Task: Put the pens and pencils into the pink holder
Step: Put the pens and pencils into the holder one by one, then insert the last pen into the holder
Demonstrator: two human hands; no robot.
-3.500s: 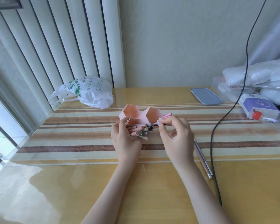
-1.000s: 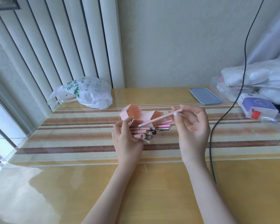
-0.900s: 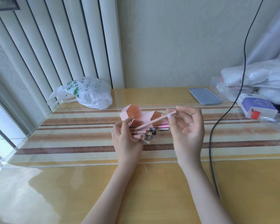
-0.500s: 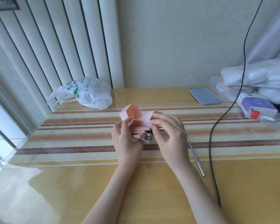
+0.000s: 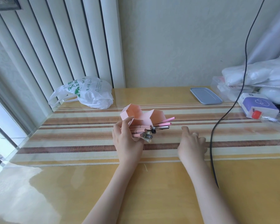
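Note:
The pink holder [image 5: 145, 118], made of hexagonal paper cells, lies tilted on the striped mat with its openings turned to the right. My left hand [image 5: 125, 139] grips it from the left, thumb on its upper edge. Several pens and pencils [image 5: 145, 132], pink, silver and dark, stick out of its cells toward the right. Three longer ones [image 5: 164, 124] poke out of the far cell. My right hand [image 5: 191, 143] rests palm down on the mat to the right of the holder, apart from it, fingers curled downward. What lies under that hand is hidden.
A black cable [image 5: 217, 126] hangs from above and runs down the table just right of my right hand. A white plastic bag [image 5: 89, 92] sits at the back left. A blue lid [image 5: 205, 95], a purple and white box [image 5: 257, 105] and wrapped white packages [image 5: 257, 75] crowd the back right.
My right hand pushed a pink pencil into the holder, then left it and moved right and down onto the mat. The silver pen lying there half a second ago is out of sight.

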